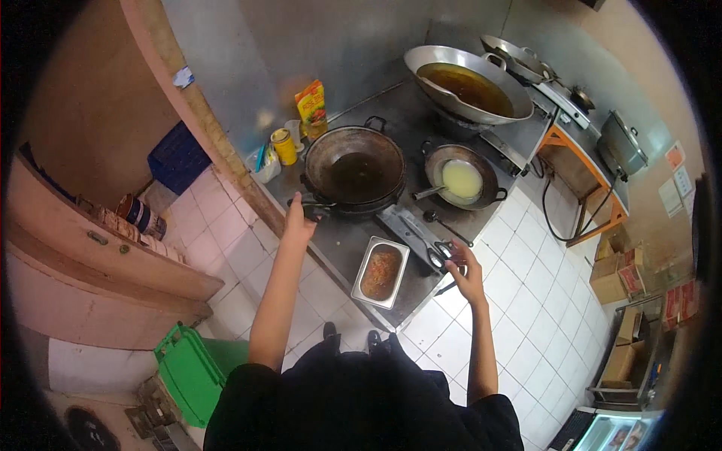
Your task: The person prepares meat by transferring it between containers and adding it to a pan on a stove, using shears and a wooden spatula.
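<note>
My left hand (300, 221) is at the near left side of a dark wok (315, 160), beside a black handle-like piece (309, 209). Whether the fingers grip that piece is unclear. Dark liquid lies in the wok, which sits on a burner. At the stove's front, my right hand (468, 276) has its fingers and thumb around a shiny control knob (444, 248). Between the hands, a rectangular steel pan (356, 290) holds a chunky reddish-brown mixture (381, 273). A black ladle (445, 226) lies on the steel counter just beyond my right hand.
A smaller wok (489, 172) holds pale yellow liquid and a metal-handled utensil. Behind it stands a large wok (522, 101) of brown oil. A yellow can (284, 147) and cooking oil pouch (312, 107) stand at the back left. A green bin (189, 375) is on the floor.
</note>
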Demonstrator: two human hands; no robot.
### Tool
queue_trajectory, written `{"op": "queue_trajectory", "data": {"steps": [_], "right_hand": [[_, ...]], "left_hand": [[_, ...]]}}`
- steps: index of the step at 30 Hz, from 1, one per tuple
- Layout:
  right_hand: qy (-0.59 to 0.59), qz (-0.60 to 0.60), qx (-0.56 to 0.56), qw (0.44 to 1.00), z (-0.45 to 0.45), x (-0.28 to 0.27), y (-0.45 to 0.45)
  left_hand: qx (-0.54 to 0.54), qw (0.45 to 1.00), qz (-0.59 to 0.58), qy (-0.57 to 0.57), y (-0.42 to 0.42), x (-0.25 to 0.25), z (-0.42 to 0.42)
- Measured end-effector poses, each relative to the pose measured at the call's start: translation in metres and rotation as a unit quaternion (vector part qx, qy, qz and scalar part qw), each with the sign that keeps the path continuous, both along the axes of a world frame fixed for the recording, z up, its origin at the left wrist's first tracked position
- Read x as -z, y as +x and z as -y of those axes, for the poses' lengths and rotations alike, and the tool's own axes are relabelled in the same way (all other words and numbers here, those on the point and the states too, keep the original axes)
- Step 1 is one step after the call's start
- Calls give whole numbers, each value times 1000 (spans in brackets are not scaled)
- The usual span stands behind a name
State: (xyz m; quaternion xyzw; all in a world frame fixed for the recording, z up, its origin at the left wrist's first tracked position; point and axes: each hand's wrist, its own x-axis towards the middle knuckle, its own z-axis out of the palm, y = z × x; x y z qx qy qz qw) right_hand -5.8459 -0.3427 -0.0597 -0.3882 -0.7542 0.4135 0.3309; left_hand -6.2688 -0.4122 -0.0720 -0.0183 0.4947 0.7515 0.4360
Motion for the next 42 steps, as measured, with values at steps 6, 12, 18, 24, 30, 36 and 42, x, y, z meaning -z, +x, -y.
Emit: {"op": "queue_trajectory", "data": {"steps": [6,12,18,24,30,36,42], "right_hand": [[-2,29,33,999,12,16,20],[-46,13,45,998,14,40,32],[-39,-7,46,998,20,39,22],[-52,25,71,996,21,46,41],[-68,32,54,996,24,50,44],[-99,43,68,992,28,47,47],[-97,39,67,992,31,45,42]], "left_hand": [[-4,992,123,40,4,-51,-10],[62,997,36,36,-7,-7,-4],[178,984,22,-1,-50,38,-9],[203,953,167,-151,-21,-17,-33],[251,948,115,-157,-31,-11,-38],[225,936,169,-212,-18,-25,-45],[141,980,5,-139,-12,13,-48]]}}
